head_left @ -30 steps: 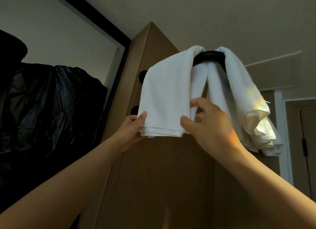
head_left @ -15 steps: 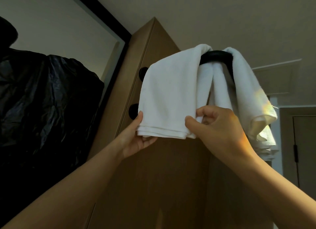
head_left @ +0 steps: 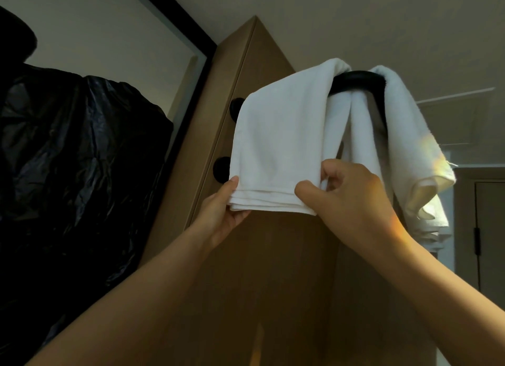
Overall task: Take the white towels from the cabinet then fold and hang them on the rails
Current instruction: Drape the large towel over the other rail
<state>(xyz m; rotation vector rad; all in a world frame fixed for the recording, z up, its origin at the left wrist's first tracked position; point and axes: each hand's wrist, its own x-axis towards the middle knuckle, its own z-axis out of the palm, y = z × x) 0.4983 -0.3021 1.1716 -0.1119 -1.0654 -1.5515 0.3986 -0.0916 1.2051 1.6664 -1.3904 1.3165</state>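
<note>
A folded white towel (head_left: 281, 136) hangs over a curved black rail (head_left: 355, 81) fixed high on a wooden cabinet (head_left: 257, 256). My left hand (head_left: 224, 210) holds the towel's lower left corner, thumb on the front. My right hand (head_left: 352, 201) pinches the lower right corner between thumb and curled fingers. A second white towel (head_left: 410, 147) is draped over the right side of the same rail, its ends hanging loose and uneven.
Two round black knobs (head_left: 222, 169) sit on the cabinet's left edge behind the towel. A crinkled black plastic sheet (head_left: 76, 174) fills the left side below a black-framed panel. A door (head_left: 489, 229) stands at the far right.
The view has shifted slightly. My left hand has slid under the towel's lower left corner, and both hands keep hold of the bottom edge, which sits a little lower.
</note>
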